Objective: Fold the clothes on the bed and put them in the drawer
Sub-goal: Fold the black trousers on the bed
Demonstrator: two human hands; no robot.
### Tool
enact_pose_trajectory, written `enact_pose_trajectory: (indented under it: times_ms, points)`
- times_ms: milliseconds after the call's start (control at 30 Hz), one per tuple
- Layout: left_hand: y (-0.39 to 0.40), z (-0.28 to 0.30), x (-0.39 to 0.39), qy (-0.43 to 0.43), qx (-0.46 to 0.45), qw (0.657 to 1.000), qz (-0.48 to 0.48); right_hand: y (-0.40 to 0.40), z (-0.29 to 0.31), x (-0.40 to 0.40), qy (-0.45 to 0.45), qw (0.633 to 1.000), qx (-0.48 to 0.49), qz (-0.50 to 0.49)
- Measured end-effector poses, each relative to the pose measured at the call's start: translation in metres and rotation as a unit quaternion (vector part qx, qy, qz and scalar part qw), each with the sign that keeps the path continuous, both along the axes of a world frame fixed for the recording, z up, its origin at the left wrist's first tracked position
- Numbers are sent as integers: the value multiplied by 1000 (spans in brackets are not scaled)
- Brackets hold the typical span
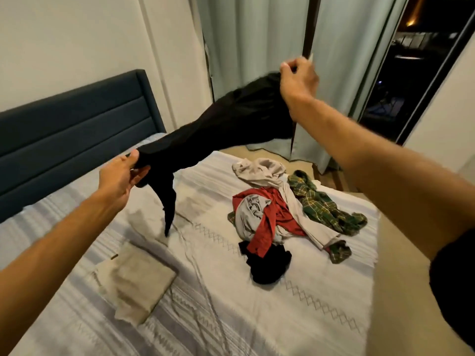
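Note:
A black garment [221, 127] hangs stretched in the air above the bed [308, 317]. My left hand [118, 178] pinches its lower end, from which a loose strip dangles toward the sheet. My right hand [298, 80] grips its upper end, raised high near the curtain. On the bed lies a heap of unfolded clothes: a beige piece [259, 168], a red piece [277, 217], a grey piece [246, 217], a green plaid shirt [323, 204] and a black piece [270, 265]. A folded beige garment [136, 278] rests flat at the near left. No drawer is in view.
A dark blue headboard [72, 129] stands at the left against the white wall. Pale green curtains [257, 42] hang behind the bed. A dark glass door [411, 68] is at the right, with beige floor [401, 278] along the bed's right side.

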State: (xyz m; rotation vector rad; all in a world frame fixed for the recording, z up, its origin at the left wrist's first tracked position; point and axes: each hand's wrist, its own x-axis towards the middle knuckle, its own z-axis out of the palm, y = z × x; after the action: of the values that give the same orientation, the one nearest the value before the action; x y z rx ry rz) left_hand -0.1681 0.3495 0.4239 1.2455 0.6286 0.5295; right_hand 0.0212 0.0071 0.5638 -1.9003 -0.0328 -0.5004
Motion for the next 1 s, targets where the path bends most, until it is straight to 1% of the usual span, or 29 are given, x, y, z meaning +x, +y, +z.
enact_pose_trajectory:
  times_ms: [67,133,200,267,367,433,467,500,533,567,600,633,700,767,900,933,1000]
  points:
    - [-32,-42,-24,19,0,1000,-9,-44,-68,-23,7,1000,3,0]
    - [-70,-103,-52,69,17,997,-40,-96,-156,-51,46,999,2,-6]
    - [-110,-186,-85,133,31,987,-78,-146,-256,-83,92,996,1,-8]
    - [-150,-282,-121,202,30,973,-111,-193,-364,-123,152,988,7,-14]
    - [-214,-450,-179,298,34,942,-150,-262,-549,-193,292,956,1,-37]
    - [-239,-531,-212,338,21,926,-166,-291,-642,-242,382,923,22,-40]
    - [-248,-560,-229,360,5,917,-173,-302,-676,-267,415,908,38,-43]
    - [-252,-579,-239,369,-8,912,-178,-310,-700,-288,429,901,53,-40]
    - [-247,-582,-242,379,-14,909,-175,-310,-708,-296,440,894,76,-40]
    - [-255,-609,-252,377,-22,906,-191,-321,-736,-318,451,885,102,-57]
    - [-251,-613,-252,378,-10,905,-193,-322,-745,-321,452,881,123,-66]
    - [-248,-611,-250,379,0,904,-198,-321,-745,-322,460,876,132,-66]
    - [-243,-613,-247,386,34,900,-201,-317,-745,-319,486,864,113,-71]
    - [-239,-610,-242,391,65,895,-203,-310,-741,-314,521,843,119,-64]
    - [-243,-606,-242,378,56,903,-197,-306,-731,-315,546,796,257,-43]
    - [-244,-606,-246,377,55,904,-197,-307,-730,-322,553,787,272,-36]
    - [-248,-605,-254,373,47,906,-196,-307,-731,-332,568,781,254,-39]
